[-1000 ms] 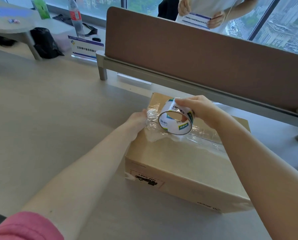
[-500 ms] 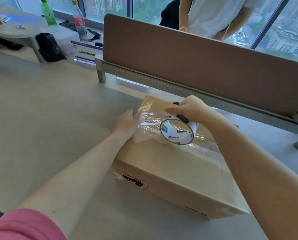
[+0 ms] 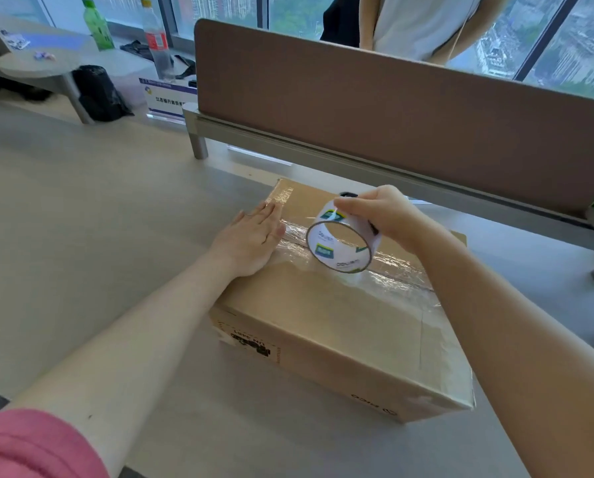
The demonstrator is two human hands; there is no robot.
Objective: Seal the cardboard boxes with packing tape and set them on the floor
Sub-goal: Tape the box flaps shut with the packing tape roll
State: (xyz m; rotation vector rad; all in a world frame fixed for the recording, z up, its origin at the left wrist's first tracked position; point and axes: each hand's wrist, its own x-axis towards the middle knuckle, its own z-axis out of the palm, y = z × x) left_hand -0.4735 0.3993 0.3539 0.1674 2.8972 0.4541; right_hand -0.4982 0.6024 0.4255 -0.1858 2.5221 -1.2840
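Observation:
A closed brown cardboard box (image 3: 323, 326) lies on the pale table (image 3: 81, 236) in front of me. Clear tape runs along its top seam, wrinkled and shiny. My left hand (image 3: 250, 239) lies flat with straight fingers on the box's left end, pressing the tape down. My right hand (image 3: 385, 215) grips a roll of clear packing tape (image 3: 340, 244) from above, holding it on edge just over the seam near the middle of the box top. Tape stretches from the roll toward my left hand.
A brown divider panel (image 3: 392, 108) on a grey rail stands right behind the box. A person in a white shirt (image 3: 423, 22) stands beyond it. Two bottles (image 3: 155, 43), a black bag (image 3: 97, 94) and a small round table (image 3: 36, 63) are at far left.
My left hand went from pinching the tape end to lying flat on the box's left end. The roll moved right along the seam and the box turned a little.

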